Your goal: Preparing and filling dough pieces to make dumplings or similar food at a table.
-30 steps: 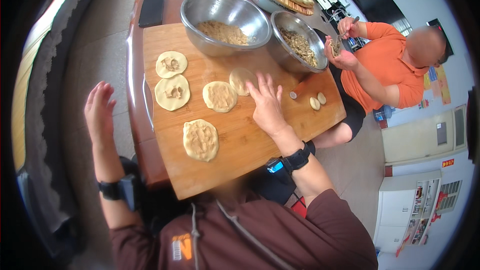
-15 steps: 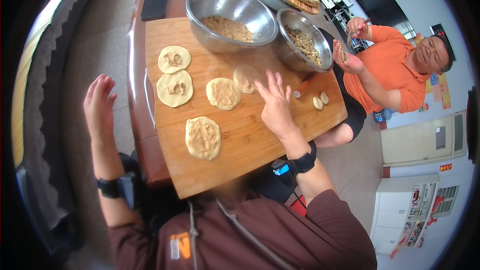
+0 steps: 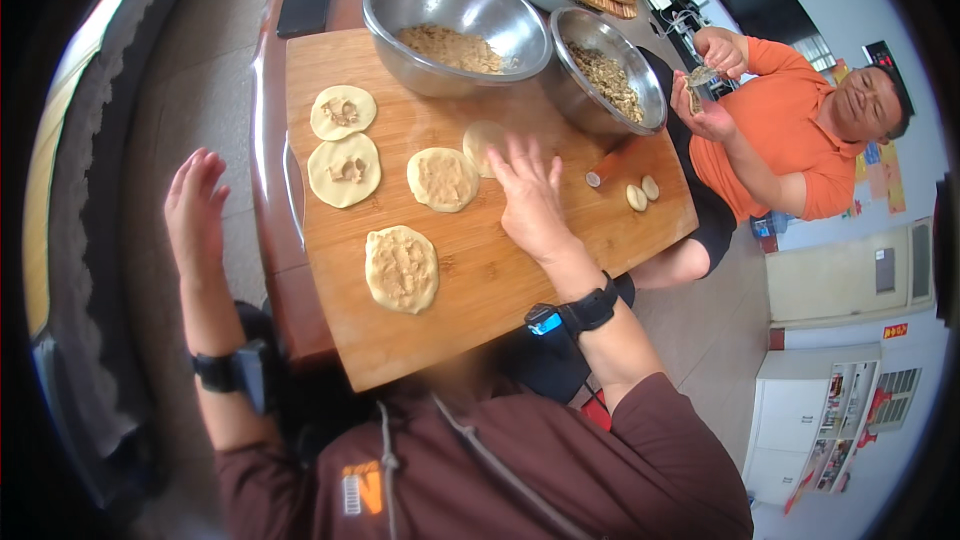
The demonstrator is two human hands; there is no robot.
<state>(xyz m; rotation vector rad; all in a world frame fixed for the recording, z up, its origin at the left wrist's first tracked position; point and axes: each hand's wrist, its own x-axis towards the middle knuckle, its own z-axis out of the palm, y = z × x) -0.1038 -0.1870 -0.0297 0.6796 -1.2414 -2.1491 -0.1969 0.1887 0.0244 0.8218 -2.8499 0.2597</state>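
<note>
My right hand [image 3: 532,202] is over the wooden board [image 3: 520,270], fingers spread, its fingertips overlapping the edge of a thin dough round [image 3: 482,145]; whether they press on it I cannot tell. Nothing is in it. Off the table's left side, my left hand [image 3: 197,205] hangs in the air with loosely bent fingers, empty. Beside the right hand lies a dough round [image 3: 442,180] spread with tan paste. Nearer me is a larger coated round [image 3: 401,270]. Two touching rounds at the far left, an upper one [image 3: 343,113] and a lower one [image 3: 344,170], carry small dabs of paste.
A steel bowl of tan filling [image 3: 450,48] and another of chopped brown filling [image 3: 605,80] stand at the back. A reddish rolling pin [image 3: 612,162] and two dough pieces [image 3: 637,197] lie right. A seated co-worker [image 3: 770,120] holds dough and a utensil. A phone [image 3: 304,5] lies far left.
My right hand has shifted left and slightly nearer me, still spread over the thin round. My left hand barely moves. The co-worker's hands have come closer together.
</note>
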